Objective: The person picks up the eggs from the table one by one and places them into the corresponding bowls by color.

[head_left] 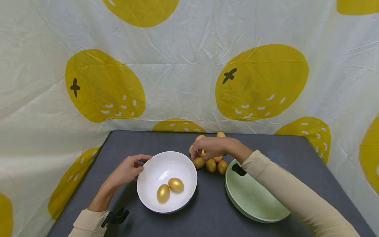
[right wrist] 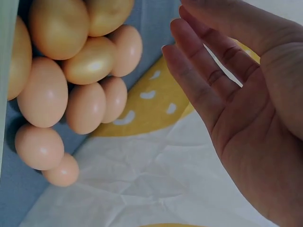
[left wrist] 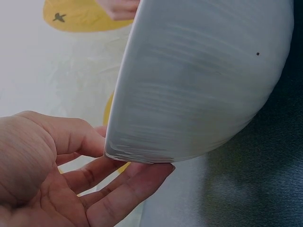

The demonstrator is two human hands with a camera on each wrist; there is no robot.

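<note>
My left hand (head_left: pixel 125 169) holds the white bowl (head_left: pixel 145 189) at its left rim. The left wrist view shows the thumb at the rim and fingers against the outer wall (left wrist: pixel 189 94). Inside the bowl lie two gold eggs, one on the left (head_left: pixel 163 193) and one beside it (head_left: pixel 176 185). My right hand (head_left: pixel 214 146) hovers over a cluster of gold eggs (head_left: pixel 211 165) and light brown eggs (right wrist: pixel 42 92), hiding part of it. In the right wrist view, its fingers (right wrist: pixel 194 78) are loosely extended, with nothing between them.
A pale green round dish (head_left: pixel 260 204) stands on the right of the dark grey table (head_left: pixel 207 223), partly under my right forearm. Behind the table's back edge hangs a white cloth (head_left: pixel 180 82) with yellow fruit prints. Black straps circle both wrists.
</note>
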